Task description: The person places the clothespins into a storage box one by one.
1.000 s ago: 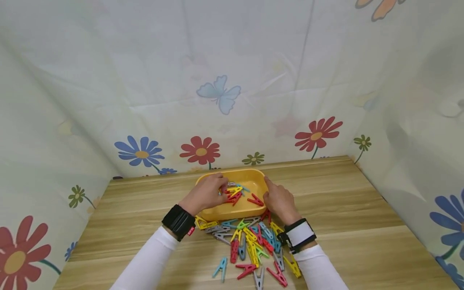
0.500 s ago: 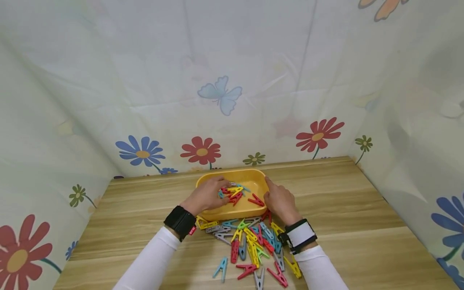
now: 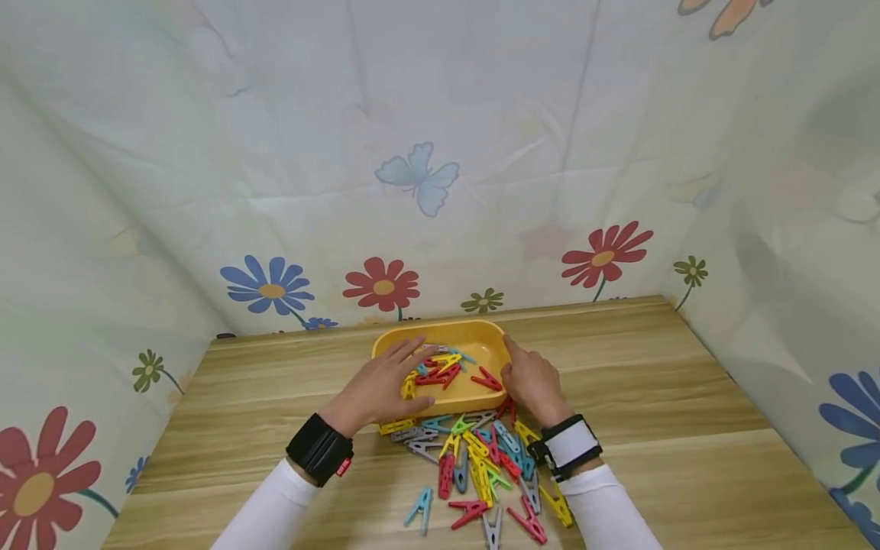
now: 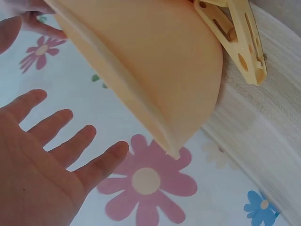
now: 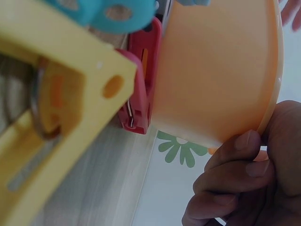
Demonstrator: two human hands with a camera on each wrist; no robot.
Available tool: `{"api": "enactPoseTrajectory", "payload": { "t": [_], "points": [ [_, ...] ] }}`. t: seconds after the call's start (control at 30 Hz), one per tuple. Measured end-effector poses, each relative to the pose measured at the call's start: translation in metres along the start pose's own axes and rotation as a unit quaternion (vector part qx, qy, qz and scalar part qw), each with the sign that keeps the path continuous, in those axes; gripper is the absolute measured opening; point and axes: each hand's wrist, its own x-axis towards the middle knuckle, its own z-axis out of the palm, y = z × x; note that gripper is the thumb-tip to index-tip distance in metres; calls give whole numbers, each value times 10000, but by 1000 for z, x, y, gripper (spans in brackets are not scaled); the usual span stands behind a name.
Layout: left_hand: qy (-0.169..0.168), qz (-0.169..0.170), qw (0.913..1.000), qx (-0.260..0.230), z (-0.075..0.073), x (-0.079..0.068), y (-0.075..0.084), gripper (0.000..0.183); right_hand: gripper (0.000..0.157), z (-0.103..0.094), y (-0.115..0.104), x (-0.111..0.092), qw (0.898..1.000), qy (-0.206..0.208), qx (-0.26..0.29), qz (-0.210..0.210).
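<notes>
A: What's hidden from the head camera?
B: The near left corner of the yellow tray (image 3: 474, 405) — the left hand (image 3: 378, 386) covers it; both white sleeves (image 3: 605, 500) run off the bottom edge.
A: And at the wrists?
B: The left view cuts 1 yellow peg (image 4: 245, 40) at the top; the right view blurs another, larger-looking yellow peg (image 5: 94, 70) — cropped at left.

Pale walls (image 3: 481, 84) with colourful flowers (image 3: 383, 287) and a blue butterfly (image 3: 431, 196) behind a wood-grain tabletop (image 3: 687, 428).

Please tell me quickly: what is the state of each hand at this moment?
Left hand: open, fingers spread, holding nothing.
Right hand: closed, holding the yellow tray by its rim.
</notes>
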Motion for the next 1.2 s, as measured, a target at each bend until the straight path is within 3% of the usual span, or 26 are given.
{"api": "enactPoseTrajectory", "payload": {
  "t": [0.2, 0.5, 0.8, 1.2],
  "points": [
    [174, 128, 9995, 229, -5, -21, 8, 85, 56, 0, 1, 0, 10000, -13, -10, 34],
    [-78, 233, 9995, 210, -7, -54, 26, 88, 56, -1, 0, 2, 10000, 4, -71, -26],
    [-549, 150, 9984, 45, 2, -78, 37, 81, 56, 0, -1, 1, 9999, -132, -16, 15],
    [-858, 22, 9961, -193, 24, -100, 31, 82, 56, -1, 0, 1, 9999, -64, -69, -48]
  ]
}}
